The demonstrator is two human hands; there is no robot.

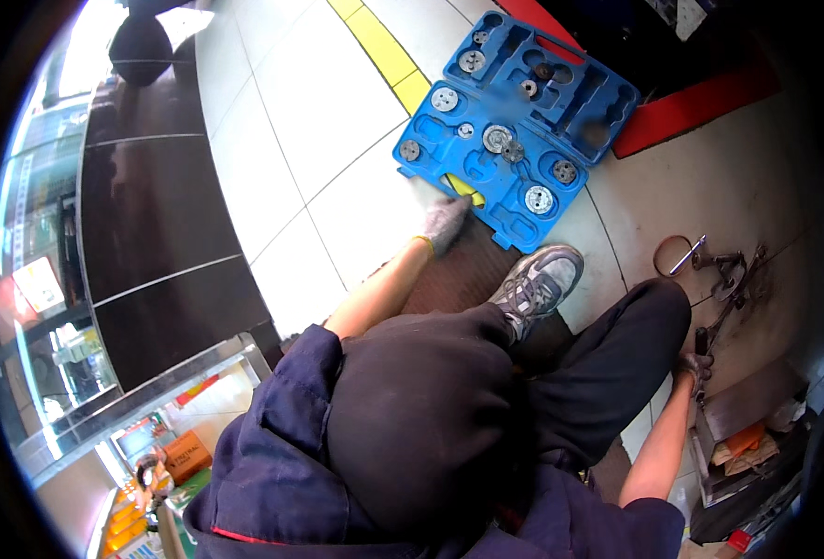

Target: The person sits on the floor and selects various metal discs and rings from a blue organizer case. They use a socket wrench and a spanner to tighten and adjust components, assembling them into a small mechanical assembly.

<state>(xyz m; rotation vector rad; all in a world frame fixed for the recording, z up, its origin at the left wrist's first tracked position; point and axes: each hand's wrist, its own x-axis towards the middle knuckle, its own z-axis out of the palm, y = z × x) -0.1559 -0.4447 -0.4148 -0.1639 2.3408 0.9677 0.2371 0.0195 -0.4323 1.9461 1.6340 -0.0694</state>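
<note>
Several round silver metal discs (445, 99) sit in an open blue plastic case (510, 186), which lies on the pale tiled floor (328, 102) at one o'clock from the middle of the view. The left hand, in a greyish glove with a yellow cuff (446, 224), is at the seven o'clock edge of the case. Its fingers reach the edge, but I cannot tell whether they are closed around it.

The right hand, in a dark greyish glove (696, 366), is low between three and four o'clock, beside a dark slim handle (701, 340). It seems curled, but I cannot tell if the fingers grip this handle. Further up, at three o'clock, are a thin brown ring (656, 256) and dark metal parts (729, 259); at four o'clock stands a grey metal box (748, 410).

As I judge it, the opening of the case is done, and the set is only partly in place: many discs are in it, while other recesses show bare blue plastic and remain unfilled.
</note>
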